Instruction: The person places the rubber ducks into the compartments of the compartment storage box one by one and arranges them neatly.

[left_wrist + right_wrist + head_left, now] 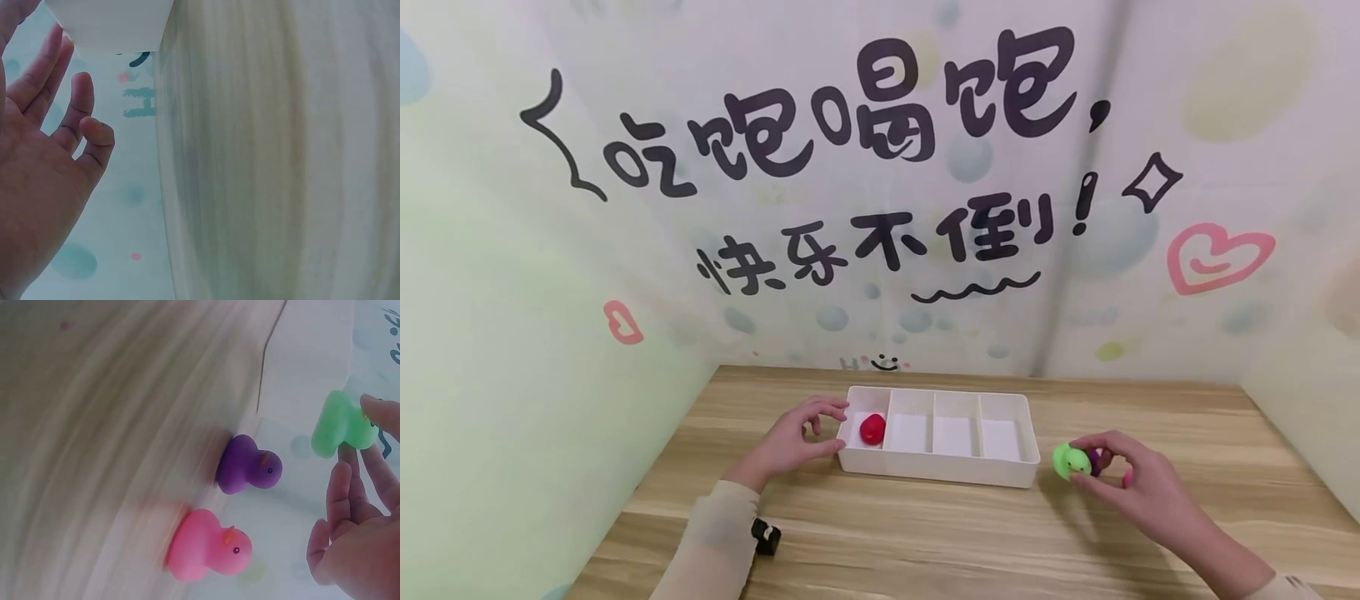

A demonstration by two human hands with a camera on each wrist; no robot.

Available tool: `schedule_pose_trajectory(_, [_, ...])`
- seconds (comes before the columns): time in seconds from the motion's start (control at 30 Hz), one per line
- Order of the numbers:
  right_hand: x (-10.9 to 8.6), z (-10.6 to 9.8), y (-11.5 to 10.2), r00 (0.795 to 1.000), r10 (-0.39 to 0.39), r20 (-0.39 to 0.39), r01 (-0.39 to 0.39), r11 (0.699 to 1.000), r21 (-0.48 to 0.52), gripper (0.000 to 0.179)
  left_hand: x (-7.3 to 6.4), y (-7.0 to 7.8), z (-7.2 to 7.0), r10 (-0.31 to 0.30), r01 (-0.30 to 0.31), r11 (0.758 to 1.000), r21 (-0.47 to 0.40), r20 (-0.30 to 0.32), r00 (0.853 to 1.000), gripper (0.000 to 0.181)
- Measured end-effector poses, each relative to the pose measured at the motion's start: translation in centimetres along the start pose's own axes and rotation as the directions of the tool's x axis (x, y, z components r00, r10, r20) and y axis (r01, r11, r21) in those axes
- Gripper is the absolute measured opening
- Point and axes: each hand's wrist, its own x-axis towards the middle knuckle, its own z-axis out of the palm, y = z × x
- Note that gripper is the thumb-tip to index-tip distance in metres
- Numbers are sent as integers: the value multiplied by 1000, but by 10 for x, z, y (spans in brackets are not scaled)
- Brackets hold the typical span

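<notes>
My right hand (1138, 479) pinches a light green rubber duck (1077, 461) between thumb and fingertips, just right of the white divided tray (940, 468). In the right wrist view the green duck hangs above the table, apart from a purple rubber duck (240, 465) and a pink rubber duck (200, 547) standing on the wood. My left hand (790, 437) is at the tray's left end, thumb and fingertips right at its wall. Its ring and little fingers bend loosely in the left wrist view. A rounded red toy (872, 429) lies in the tray's leftmost compartment.
The wooden table (880, 533) runs back to a printed wall sheet (880, 325) with black lettering. Pale side panels (550, 417) border the table. A small black object (766, 537) shows at the left sleeve.
</notes>
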Motion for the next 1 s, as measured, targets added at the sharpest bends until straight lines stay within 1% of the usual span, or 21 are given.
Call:
schedule_pose_trajectory(0.23, [8, 0, -3, 998, -42, -36, 42, 999, 10, 42, 0, 1, -1, 5, -5, 1000, 14, -6, 1000, 33])
schedule_pose_trajectory(0.47, [15, -1, -9, 999, -38, -28, 37, 999, -18, 43, 1, 4, -1, -17, 17, 1000, 10, 0, 1000, 32])
schedule_pose_trajectory(0.67, [22, 4, -14, 998, -56, -37, 56, 998, -5, 42, 0, 3, 0, -21, 21, 1000, 18, -2, 1000, 32])
schedule_pose_trajectory(0.83, [30, 7, -21, 999, -39, -25, 39, 999, -11, 39, 0, 5, 0, -17, 17, 999, 27, 1, 1000, 33])
schedule_pose_trajectory(0.93, [35, 10, -24, 1000, -16, -17, 16, 1000, -14, 37, 0, 5, 0, -13, 13, 1000, 29, 4, 1000, 33])
schedule_pose_trajectory(1.0, [38, 11, -26, 1000, 7, -2, -7, 1000, 4, 35, -1, 5, 0, -11, 11, 1000, 28, 6, 1000, 33])
